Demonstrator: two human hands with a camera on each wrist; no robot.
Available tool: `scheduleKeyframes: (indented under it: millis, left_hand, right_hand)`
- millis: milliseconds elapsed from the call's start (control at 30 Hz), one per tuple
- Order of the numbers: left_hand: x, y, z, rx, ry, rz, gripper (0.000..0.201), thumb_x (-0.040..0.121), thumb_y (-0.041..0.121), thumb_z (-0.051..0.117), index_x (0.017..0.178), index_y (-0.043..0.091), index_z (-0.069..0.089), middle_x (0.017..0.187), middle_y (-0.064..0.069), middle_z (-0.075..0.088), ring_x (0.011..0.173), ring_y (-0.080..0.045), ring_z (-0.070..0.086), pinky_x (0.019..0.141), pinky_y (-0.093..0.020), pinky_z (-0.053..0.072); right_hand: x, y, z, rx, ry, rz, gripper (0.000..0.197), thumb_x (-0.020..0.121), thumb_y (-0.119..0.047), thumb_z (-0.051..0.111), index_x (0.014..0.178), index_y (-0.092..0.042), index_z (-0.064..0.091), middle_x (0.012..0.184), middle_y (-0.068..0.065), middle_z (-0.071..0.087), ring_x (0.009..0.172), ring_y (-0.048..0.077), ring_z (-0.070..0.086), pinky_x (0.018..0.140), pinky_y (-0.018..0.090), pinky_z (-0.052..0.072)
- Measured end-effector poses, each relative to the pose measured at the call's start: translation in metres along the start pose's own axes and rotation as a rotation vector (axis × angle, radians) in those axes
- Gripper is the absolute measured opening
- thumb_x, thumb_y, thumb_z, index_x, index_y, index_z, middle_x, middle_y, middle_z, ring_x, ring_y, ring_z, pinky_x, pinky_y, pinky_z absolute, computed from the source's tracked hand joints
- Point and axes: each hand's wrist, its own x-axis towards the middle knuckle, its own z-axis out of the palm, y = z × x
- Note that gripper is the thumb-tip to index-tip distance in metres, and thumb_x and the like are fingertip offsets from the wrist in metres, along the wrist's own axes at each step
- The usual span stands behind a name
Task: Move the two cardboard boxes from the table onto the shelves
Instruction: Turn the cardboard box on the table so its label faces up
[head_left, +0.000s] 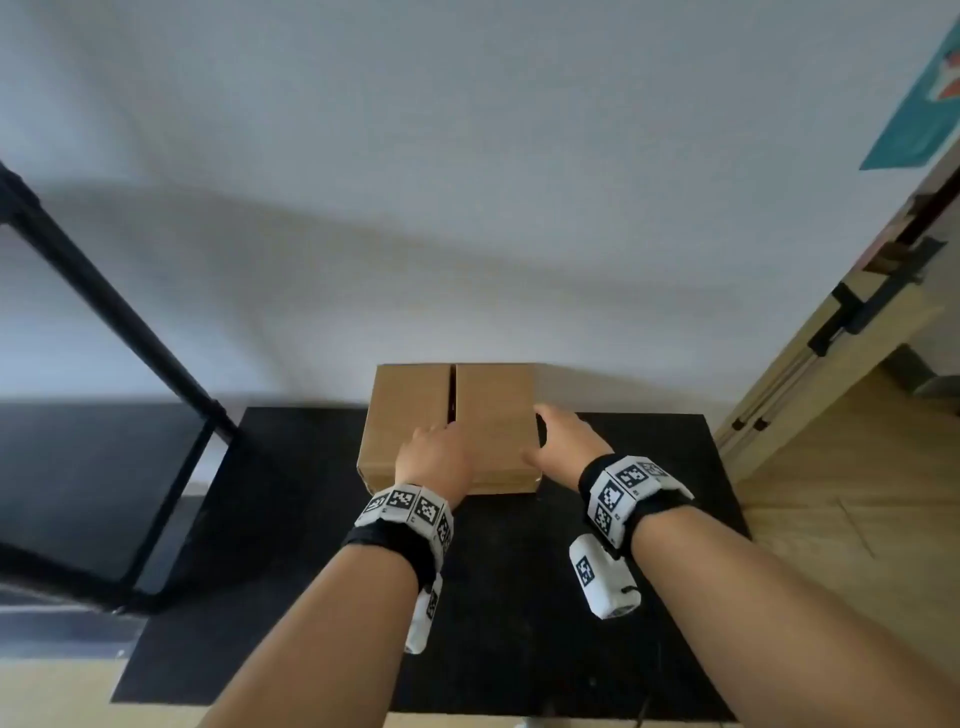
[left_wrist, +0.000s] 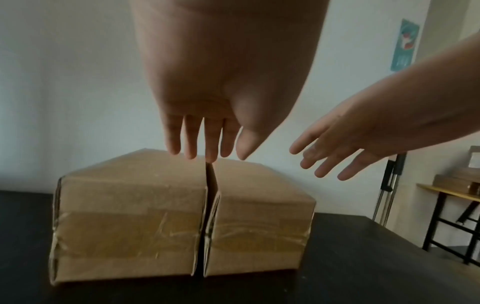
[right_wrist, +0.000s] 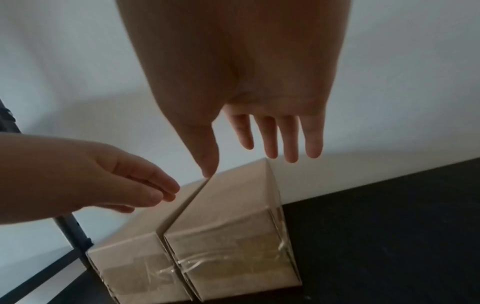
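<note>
Two taped brown cardboard boxes stand side by side on the black table (head_left: 623, 571), against the white wall, with a narrow gap between them. The left box (head_left: 410, 410) (left_wrist: 130, 226) (right_wrist: 135, 267) and the right box (head_left: 496, 410) (left_wrist: 259, 226) (right_wrist: 228, 236) are about equal in size. My left hand (head_left: 434, 444) (left_wrist: 205, 144) hovers over the gap, fingers straight and together, holding nothing. My right hand (head_left: 563, 436) (right_wrist: 272, 139) hangs at the right box's outer edge, fingers spread straight, thumb toward the gap. Whether either hand touches the cardboard I cannot tell.
A black metal shelf frame (head_left: 104, 312) stands to the left of the table. A light wooden structure with black brackets (head_left: 857, 322) rises on the right. A teal poster (head_left: 930, 104) hangs on the wall. A small wooden side table (left_wrist: 454, 197) is at far right.
</note>
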Motion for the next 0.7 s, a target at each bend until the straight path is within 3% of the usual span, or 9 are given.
scheduleKeyframes:
  millis: [133, 233, 333, 500, 700]
  left_hand:
    - [0.008, 0.000, 0.014, 0.179, 0.056, 0.000, 0.037, 0.097, 0.012, 0.041, 0.130, 0.016, 0.057, 0.137, -0.004, 0.057, 0.133, -0.026, 0.043, 0.116, -0.041, 0.029]
    - [0.012, 0.003, 0.021, 0.197, 0.054, 0.024, 0.045, 0.095, 0.010, 0.044, 0.140, 0.016, 0.050, 0.144, -0.002, 0.052, 0.145, -0.028, 0.030, 0.124, -0.050, 0.012]
    - [0.015, 0.004, 0.026, 0.220, 0.069, 0.032, 0.053, 0.094, 0.012, 0.046, 0.147, 0.015, 0.042, 0.146, -0.003, 0.051, 0.150, -0.028, 0.022, 0.125, -0.054, 0.005]
    - [0.015, 0.007, 0.034, 0.189, 0.093, 0.037, 0.053, 0.095, 0.016, 0.049, 0.148, 0.012, 0.041, 0.143, -0.003, 0.055, 0.150, -0.027, 0.024, 0.126, -0.048, 0.004]
    - [0.009, 0.015, 0.038, 0.011, 0.148, 0.075, 0.042, 0.096, 0.016, 0.045, 0.138, 0.012, 0.053, 0.134, -0.004, 0.062, 0.137, -0.024, 0.042, 0.118, -0.034, 0.024]
  right_hand:
    - [0.012, 0.010, 0.008, 0.063, -0.074, 0.059, 0.061, 0.088, -0.036, 0.063, 0.143, -0.019, 0.043, 0.138, 0.011, 0.052, 0.120, 0.028, 0.057, 0.099, 0.041, 0.049]
    - [0.018, 0.016, 0.015, 0.063, -0.109, 0.101, 0.065, 0.092, -0.036, 0.062, 0.148, -0.013, 0.038, 0.145, 0.013, 0.047, 0.129, 0.028, 0.051, 0.102, 0.037, 0.043]
    - [0.022, 0.020, 0.021, 0.070, -0.127, 0.122, 0.065, 0.093, -0.037, 0.061, 0.148, -0.010, 0.038, 0.147, 0.013, 0.047, 0.130, 0.028, 0.051, 0.105, 0.037, 0.043]
    - [0.022, 0.024, 0.023, 0.117, -0.133, 0.134, 0.060, 0.094, -0.033, 0.061, 0.145, -0.009, 0.041, 0.136, 0.010, 0.058, 0.121, 0.026, 0.059, 0.094, 0.032, 0.046]
    - [0.014, 0.033, 0.019, 0.217, -0.100, 0.167, 0.055, 0.088, -0.027, 0.068, 0.135, -0.009, 0.047, 0.124, 0.008, 0.063, 0.109, 0.024, 0.063, 0.091, 0.035, 0.052]
